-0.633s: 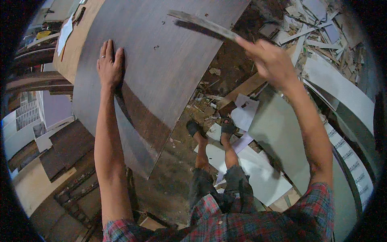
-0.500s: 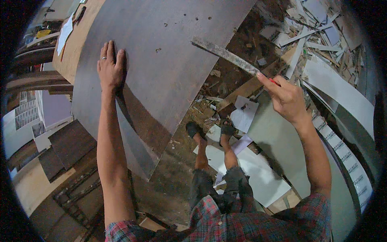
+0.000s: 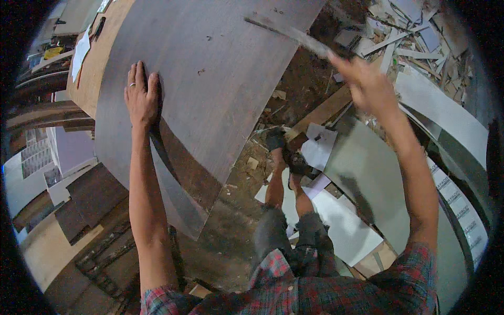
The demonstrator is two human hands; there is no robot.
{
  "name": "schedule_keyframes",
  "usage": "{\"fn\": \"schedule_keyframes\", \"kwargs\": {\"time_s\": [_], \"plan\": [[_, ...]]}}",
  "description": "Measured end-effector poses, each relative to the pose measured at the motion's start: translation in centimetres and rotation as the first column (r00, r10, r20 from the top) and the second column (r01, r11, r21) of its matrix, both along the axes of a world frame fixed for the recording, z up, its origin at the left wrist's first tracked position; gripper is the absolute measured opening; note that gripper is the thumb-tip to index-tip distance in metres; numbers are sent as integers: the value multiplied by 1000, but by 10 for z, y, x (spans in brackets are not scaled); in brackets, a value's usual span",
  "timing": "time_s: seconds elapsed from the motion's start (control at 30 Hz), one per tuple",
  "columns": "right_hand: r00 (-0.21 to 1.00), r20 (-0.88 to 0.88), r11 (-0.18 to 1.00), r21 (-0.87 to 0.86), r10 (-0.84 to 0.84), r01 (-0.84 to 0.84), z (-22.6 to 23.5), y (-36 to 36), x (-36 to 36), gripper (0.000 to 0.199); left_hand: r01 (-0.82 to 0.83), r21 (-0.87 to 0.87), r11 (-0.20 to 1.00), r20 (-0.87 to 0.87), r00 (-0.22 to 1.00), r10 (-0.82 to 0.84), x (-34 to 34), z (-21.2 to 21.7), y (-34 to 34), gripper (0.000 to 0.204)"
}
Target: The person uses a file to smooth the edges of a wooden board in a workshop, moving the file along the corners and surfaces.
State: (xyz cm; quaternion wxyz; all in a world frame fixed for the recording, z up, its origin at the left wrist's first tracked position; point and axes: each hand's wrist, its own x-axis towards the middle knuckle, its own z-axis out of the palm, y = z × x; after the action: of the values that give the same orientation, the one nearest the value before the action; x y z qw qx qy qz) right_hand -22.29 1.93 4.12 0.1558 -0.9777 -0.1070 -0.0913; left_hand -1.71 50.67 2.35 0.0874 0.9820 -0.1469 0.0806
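A large dark brown wood-grain board (image 3: 220, 100) lies across the middle, with several small dark chips on its face. Flat on it near its left side rests my left hand (image 3: 140, 101), fingers stretched and a ring on one of them. My right hand (image 3: 363, 84), blurred by motion, is closed around the end of a long, flat, worn grey file (image 3: 286, 33). The file's far end reaches over the board's right edge, above its upper part. Whether the file touches the board, I cannot tell. Its handle is hidden in my fist.
Offcuts and thin strips (image 3: 401, 42) are heaped at the upper right. White sheets (image 3: 341, 226) and a pale green panel (image 3: 362, 157) lie by my feet. A light wooden surface (image 3: 100, 58) with a paper (image 3: 81, 55) on it adjoins the board's left. Dark panels (image 3: 97, 189) lie lower left.
My right hand has swung up and away with the file, and the file's far end now sits farther up the board. My left hand stays pressed on the board.
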Motion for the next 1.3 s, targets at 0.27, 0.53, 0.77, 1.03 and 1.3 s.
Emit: {"fn": "schedule_keyframes", "kwargs": {"time_s": [0.27,0.53,0.77,1.03,1.3], "plan": [[952,80,819,534,-295,209,-10,18,28,41,284,67,956,-86,957,-278,-66,12,-66,68],[685,-482,163,742,-546,651,-57,71,-132,39,661,39,749,-273,728,-628,-126,39,-163,74],[729,-482,331,671,-485,664,-72,105,-165,40,666,73,742,-455,685,-569,-228,45,-65,71],[707,-564,241,683,-427,690,-78,115,-173,41,610,35,792,-385,739,-552,-189,43,-130,74],[645,-599,277,594,-474,755,-85,108,-233,42,561,50,826,-442,755,-485,-261,51,-47,75]]}}
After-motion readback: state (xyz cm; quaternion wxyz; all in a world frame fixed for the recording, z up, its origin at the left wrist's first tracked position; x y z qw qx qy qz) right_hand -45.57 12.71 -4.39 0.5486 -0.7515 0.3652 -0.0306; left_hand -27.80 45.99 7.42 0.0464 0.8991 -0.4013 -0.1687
